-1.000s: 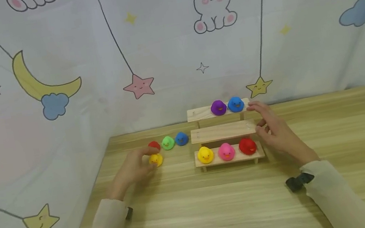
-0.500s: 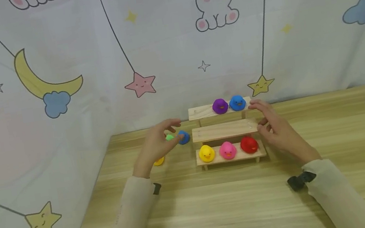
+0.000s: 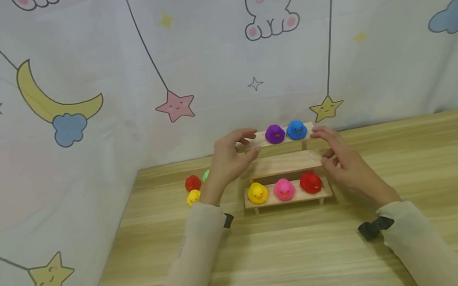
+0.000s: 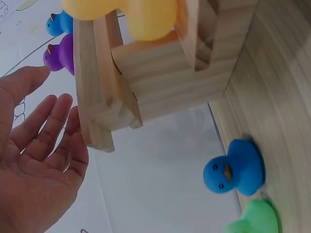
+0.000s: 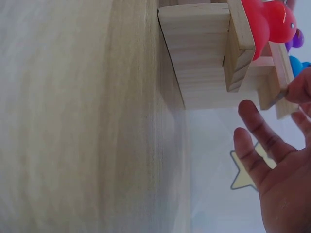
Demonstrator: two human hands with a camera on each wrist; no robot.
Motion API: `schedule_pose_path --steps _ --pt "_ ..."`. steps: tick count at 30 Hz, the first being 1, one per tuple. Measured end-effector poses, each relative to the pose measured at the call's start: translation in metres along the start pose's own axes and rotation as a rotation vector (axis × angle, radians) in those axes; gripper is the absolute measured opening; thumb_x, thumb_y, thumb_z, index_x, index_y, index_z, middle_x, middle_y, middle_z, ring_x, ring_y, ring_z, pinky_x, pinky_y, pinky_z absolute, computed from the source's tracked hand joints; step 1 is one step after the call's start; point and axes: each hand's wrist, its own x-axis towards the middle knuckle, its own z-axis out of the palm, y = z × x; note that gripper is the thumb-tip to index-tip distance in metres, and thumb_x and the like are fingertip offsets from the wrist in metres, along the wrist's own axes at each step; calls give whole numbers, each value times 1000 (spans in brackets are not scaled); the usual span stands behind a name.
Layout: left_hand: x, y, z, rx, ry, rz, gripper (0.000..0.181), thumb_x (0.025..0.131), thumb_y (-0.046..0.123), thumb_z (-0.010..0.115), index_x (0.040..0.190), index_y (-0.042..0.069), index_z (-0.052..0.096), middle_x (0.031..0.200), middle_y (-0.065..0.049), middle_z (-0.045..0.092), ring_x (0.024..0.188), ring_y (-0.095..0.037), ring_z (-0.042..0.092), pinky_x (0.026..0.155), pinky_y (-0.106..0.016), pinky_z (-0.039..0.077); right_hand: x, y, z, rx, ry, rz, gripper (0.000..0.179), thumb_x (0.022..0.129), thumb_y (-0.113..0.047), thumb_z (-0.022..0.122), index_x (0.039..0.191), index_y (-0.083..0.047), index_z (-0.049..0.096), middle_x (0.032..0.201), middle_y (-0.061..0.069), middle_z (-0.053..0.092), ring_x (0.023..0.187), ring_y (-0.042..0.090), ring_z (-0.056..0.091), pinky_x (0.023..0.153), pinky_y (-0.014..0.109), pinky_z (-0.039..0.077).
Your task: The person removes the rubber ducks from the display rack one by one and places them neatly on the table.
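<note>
A three-tier wooden rack (image 3: 282, 163) stands on the table between the two hands. On its top tier sit a purple rubber duck (image 3: 274, 134) and a blue one. The bottom tier carries a yellow duck (image 3: 257, 193), a pink duck (image 3: 284, 190) and a red duck (image 3: 311, 183); the middle tier is bare. My left hand (image 3: 231, 158) is at the top tier's left end, fingers spread and loosely bent, nothing in its grasp. At the right end, my right hand (image 3: 349, 164) holds its thumb against the middle tier, with fingertips beside the top tier.
Left of the rack, a red duck (image 3: 192, 183), a yellow duck (image 3: 194, 198), a green duck (image 4: 255, 219) and a blue duck (image 4: 235, 167) rest on the table (image 3: 274, 261). The head view loses the blue one behind my left hand. A printed curtain (image 3: 206, 56) hangs behind.
My left hand has travelled right, from the red and yellow ducks on the table, past the green and blue ones, to the rack's top left end. My right hand has stayed put.
</note>
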Motion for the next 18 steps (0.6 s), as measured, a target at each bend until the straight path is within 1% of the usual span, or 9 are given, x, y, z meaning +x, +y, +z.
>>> schedule_pose_path --steps 3,6,10,14,18 --pt "3 0 5 -14 -7 -13 41 100 18 77 140 11 69 131 -14 75 115 -27 69 106 -43 61 0 -1 1 -5 -10 25 68 98 2 55 162 -16 41 175 6 31 96 23 70 80 19 56" --pt "8 2 11 -13 -14 -22 43 100 19 77 141 12 69 132 -11 75 115 -26 69 105 -40 61 -1 -2 2 -6 -17 43 68 99 2 55 163 -18 40 176 4 29 97 23 69 81 19 56" --pt "17 10 20 -21 -27 -47 45 99 21 79 142 12 68 133 -7 75 114 -24 69 103 -37 61 -1 -1 1 -6 -15 26 68 99 3 55 162 -16 40 176 8 30 96 24 70 80 19 56" --pt "25 18 28 -26 -25 -61 47 99 27 80 142 14 69 134 -5 75 109 -22 68 98 -32 59 0 -1 1 0 -2 -1 69 98 4 55 162 -15 40 174 10 32 93 25 70 78 19 56" --pt "30 24 36 -20 -6 -62 46 98 26 81 140 12 70 135 -5 75 102 -21 65 87 -24 55 0 0 1 8 2 -3 70 98 3 55 163 -16 39 174 9 32 94 25 70 78 19 57"
